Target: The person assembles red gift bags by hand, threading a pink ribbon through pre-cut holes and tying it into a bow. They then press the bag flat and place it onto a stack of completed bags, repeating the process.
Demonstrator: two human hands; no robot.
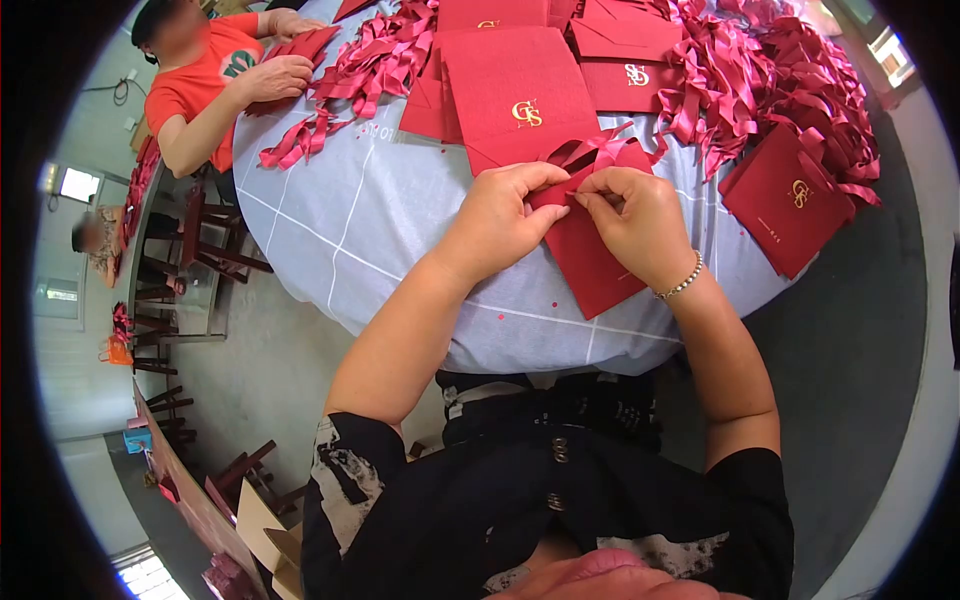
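Over table (400, 225), left hand (497, 222), right hand (640, 225) fingers clamped on red envelope (590, 268) top.

- Your left hand (505, 215) and right hand (635, 220) meet on a bag (590, 260) at the table's (400, 230) near edge.
- A stack (515, 95) lies behind it.
- Ribbons (745, 80) are heaped far right, with a second bag (790, 200) before them.
- A co-worker (200, 85) sits far left.

Round table (380, 225) in pale checked cloth, red envelopes (515, 90), ribbon heaps (735, 85)
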